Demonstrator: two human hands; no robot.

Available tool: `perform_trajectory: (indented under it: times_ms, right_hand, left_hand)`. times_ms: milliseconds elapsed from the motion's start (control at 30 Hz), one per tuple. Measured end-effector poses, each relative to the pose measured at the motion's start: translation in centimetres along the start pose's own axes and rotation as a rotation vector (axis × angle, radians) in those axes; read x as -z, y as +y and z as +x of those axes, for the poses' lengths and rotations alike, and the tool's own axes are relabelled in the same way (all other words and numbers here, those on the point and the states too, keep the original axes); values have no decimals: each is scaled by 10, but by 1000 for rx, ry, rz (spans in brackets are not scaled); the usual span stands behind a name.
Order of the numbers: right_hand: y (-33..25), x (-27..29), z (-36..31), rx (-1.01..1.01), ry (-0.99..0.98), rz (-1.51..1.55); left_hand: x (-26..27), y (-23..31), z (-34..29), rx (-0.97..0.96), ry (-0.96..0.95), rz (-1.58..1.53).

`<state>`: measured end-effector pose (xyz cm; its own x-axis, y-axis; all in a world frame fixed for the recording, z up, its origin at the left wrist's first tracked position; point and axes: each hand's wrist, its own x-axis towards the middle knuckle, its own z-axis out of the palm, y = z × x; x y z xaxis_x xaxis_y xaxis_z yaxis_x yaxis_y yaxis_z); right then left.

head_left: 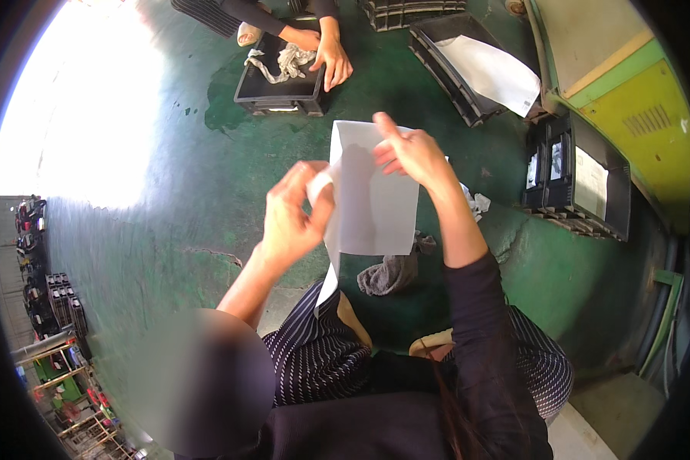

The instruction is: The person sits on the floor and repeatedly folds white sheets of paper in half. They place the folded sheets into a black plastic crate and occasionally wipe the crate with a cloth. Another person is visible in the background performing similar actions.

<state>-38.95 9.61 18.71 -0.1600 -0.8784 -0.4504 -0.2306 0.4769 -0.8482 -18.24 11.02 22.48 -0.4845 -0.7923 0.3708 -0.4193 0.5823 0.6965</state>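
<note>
A white sheet (379,218), folded or bent along its left side, is held up in front of me above my knees. My left hand (295,207) is closed at its left edge, gripping a curled white part. Motion blurs this part, and I cannot tell whether it belongs to the sheet. My right hand (414,157) is at the sheet's upper right corner with its fingers apart, somewhat blurred; whether it touches the sheet is unclear. Below the sheet, a dark grey cloth (389,274) lies on the floor between my feet.
Ahead, another person's hands (330,57) rest at a black crate (280,101) holding a whitish rag (287,63). Black crates (456,80) with white sheets stand at the far right, another crate (617,203) beside a yellow-green cabinet (652,115). Crumpled white scraps (477,203) lie near my right forearm.
</note>
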Motion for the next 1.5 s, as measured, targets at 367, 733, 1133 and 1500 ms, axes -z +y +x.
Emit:
perform_trajectory:
  times_ms: [367,733,1133,1500]
  right_hand:
    - [-39,20,-42,524,-72,-365]
    - [-68,49,-89,850,-158,-268]
    - [-103,45,-83,1134,303,-716]
    - [-117,52,-84,1244,441,-598]
  left_hand:
    - [14,25,-7,-258,-130,-294]
    - [13,23,52,221,-88,-458]
    - [15,53,68,97,-3,-259]
    - [32,16,56,-141,-66,66]
